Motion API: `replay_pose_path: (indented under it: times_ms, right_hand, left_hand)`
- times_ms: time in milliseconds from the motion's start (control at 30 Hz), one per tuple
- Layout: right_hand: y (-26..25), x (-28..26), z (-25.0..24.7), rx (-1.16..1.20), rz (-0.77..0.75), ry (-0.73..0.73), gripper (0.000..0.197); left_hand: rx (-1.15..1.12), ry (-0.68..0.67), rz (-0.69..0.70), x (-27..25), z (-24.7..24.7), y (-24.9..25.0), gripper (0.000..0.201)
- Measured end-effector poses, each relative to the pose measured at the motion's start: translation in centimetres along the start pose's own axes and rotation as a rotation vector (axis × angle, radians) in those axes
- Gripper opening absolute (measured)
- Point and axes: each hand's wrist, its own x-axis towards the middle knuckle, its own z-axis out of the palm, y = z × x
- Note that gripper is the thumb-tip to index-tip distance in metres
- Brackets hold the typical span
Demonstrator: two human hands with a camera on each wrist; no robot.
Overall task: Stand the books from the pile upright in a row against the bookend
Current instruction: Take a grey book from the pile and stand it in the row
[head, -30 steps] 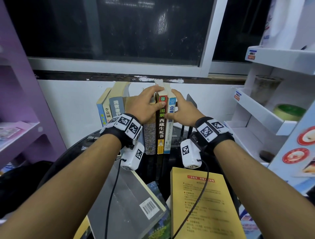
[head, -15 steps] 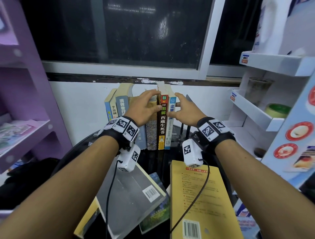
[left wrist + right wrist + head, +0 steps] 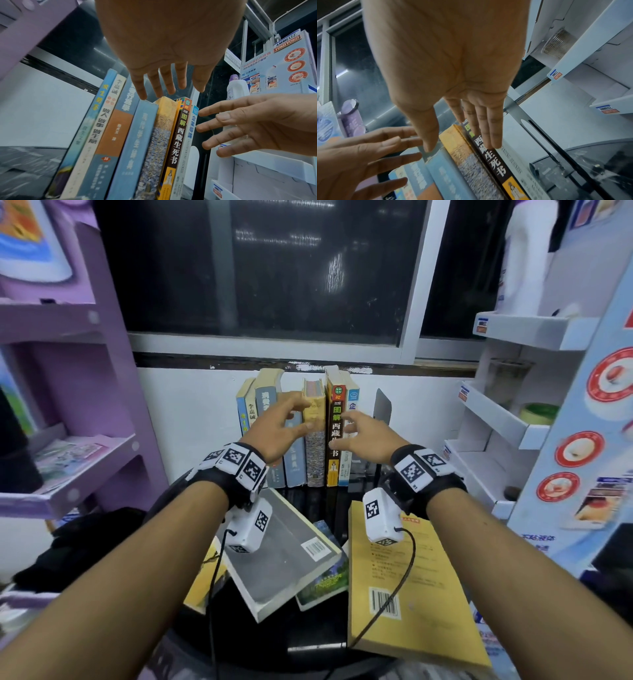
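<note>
Several books [image 3: 315,460] stand upright in a row at the back of the black table, the rightmost beside a grey metal bookend [image 3: 383,409]. My left hand [image 3: 279,428] hovers in front of the blue and mottled spines, fingers spread and holding nothing. My right hand [image 3: 359,436] is open before the dark-spined book [image 3: 334,474] and the thin white one. In the left wrist view the left hand's fingertips [image 3: 142,94] sit just above the book tops [image 3: 164,102]. The right wrist view shows straight right fingers [image 3: 494,135] over the dark spine, with the bookend [image 3: 520,116] to their right. The pile lies near me: a grey book [image 3: 277,553], a yellow book [image 3: 404,583].
A green-covered book [image 3: 325,580] and another yellow one [image 3: 205,577] lie under the grey book. A purple shelf unit [image 3: 68,440] stands on the left, and a white display rack [image 3: 496,422] on the right. A white wall and dark window are behind the row.
Both hands have come off the tops of the standing books and drawn back toward me with fingers spread. The row stands unchanged.
</note>
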Motion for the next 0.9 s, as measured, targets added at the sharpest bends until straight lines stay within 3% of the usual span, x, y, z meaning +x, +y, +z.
replay_pose_path:
  times_ms: [200,400,600,733,833,900]
  right_hand:
    - [-0.9,-1.1,3.1,-0.126,0.022,-0.186,0.074]
    - [-1.5,-1.0,6.0,-0.173,0.045,-0.283,0.075]
    - [-2.2,-0.5,8.6,-0.186,0.067,-0.34,0.076]
    - [-2.5,-0.3,9.5,-0.201,0.08,-0.36,0.074]
    - [-2.4,-0.1,10.2,-0.256,0.078,-0.391,0.075]
    - [-2.4,0.0,10.6,-0.281,0.084,-0.408,0.076]
  left_hand:
    - [0.042,-0.13,-0.248,-3.2,-1.0,-2.7,0.046]
    - [0.07,-0.248,-0.492,-5.7,-2.0,-6.3,0.06]
    - [0.084,-0.344,-0.587,-6.8,-2.2,-7.8,0.047]
    - [0.15,-0.419,-0.666,-6.8,-2.0,-8.3,0.059]
    - [0.264,-0.483,-0.674,-6.7,-1.6,-8.6,0.057]
    - [0.335,-0.49,-0.691,-6.7,-1.5,-8.9,0.068]
